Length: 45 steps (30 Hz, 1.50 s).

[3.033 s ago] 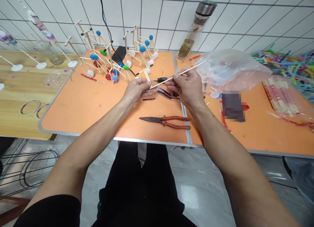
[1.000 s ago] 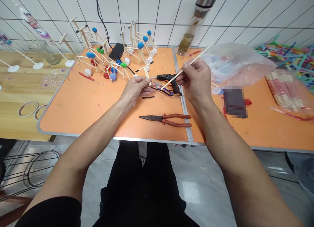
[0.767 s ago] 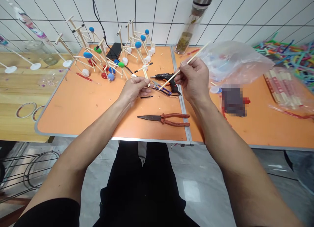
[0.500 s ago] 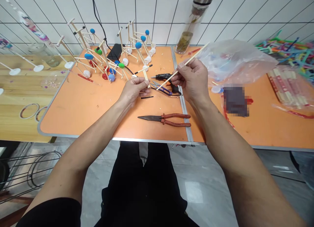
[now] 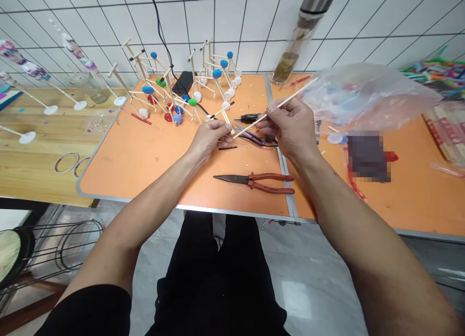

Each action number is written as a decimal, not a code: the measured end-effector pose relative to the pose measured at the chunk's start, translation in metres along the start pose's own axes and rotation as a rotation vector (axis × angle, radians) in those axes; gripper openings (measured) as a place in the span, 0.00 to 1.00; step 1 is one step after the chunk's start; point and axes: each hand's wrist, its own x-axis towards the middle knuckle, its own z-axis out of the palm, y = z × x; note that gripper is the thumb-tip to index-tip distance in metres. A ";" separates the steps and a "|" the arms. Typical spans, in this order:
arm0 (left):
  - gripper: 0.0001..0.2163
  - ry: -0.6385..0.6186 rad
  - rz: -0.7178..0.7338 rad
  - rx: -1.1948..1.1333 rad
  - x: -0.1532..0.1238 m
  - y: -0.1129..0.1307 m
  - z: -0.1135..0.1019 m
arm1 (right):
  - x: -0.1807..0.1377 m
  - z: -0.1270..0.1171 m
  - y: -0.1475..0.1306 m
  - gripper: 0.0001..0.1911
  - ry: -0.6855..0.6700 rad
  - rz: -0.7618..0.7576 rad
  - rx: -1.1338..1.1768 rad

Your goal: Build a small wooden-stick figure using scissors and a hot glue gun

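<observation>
My left hand (image 5: 209,138) is closed in a pinch on a small T-shaped piece of wooden sticks (image 5: 227,120), its crossbar black at the ends. Between the thumb and fingers of my right hand (image 5: 290,125) is a long thin wooden stick (image 5: 301,89), slanting down to the left. The stick's lower tip lies by my left fingertips. Under and behind my hands are a black glue gun (image 5: 247,118), partly hidden, and small blue-handled scissors (image 5: 254,138). Needle-nose pliers (image 5: 254,181) with red-brown handles lie nearer me. A short black strip (image 5: 227,148) rests below my left fingers.
Several stick models (image 5: 147,90) with coloured balls and white wheels stand at the back left beside a phone (image 5: 184,83). A glass bottle (image 5: 290,60) leans in view near the wall. Right are a plastic bag (image 5: 363,99) and packs of sticks (image 5: 445,132).
The view has shifted, so the table and its things sit further right and slightly lower. Both hands keep their holds, and the long stick's tip stays close to my left fingers.
</observation>
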 end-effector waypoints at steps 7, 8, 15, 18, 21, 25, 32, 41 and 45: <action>0.12 -0.012 -0.019 0.019 0.000 0.000 0.001 | -0.002 0.005 0.002 0.23 -0.013 0.018 -0.008; 0.13 -0.006 -0.030 0.021 -0.001 0.000 0.001 | -0.001 0.005 0.003 0.24 -0.017 0.023 -0.005; 0.14 0.001 -0.065 -0.008 -0.002 0.001 0.002 | 0.002 0.006 0.011 0.30 -0.064 0.045 0.059; 0.13 -0.007 -0.058 -0.013 -0.002 0.001 0.001 | 0.002 0.007 0.010 0.28 -0.074 0.060 0.076; 0.13 0.001 -0.061 -0.003 -0.002 0.002 0.001 | 0.000 0.007 0.009 0.26 -0.079 0.059 0.076; 0.12 0.018 -0.058 -0.007 -0.003 0.002 0.002 | -0.002 0.007 0.008 0.26 -0.071 0.037 0.073; 0.08 0.016 -0.041 -0.024 -0.004 0.004 0.003 | -0.002 0.007 0.007 0.27 -0.064 0.033 0.068; 0.10 0.031 -0.056 -0.019 -0.004 0.005 0.002 | -0.002 0.007 0.007 0.23 -0.035 0.013 0.058; 0.10 0.026 -0.053 -0.019 -0.004 0.005 0.003 | -0.002 0.007 0.007 0.24 -0.034 -0.003 0.056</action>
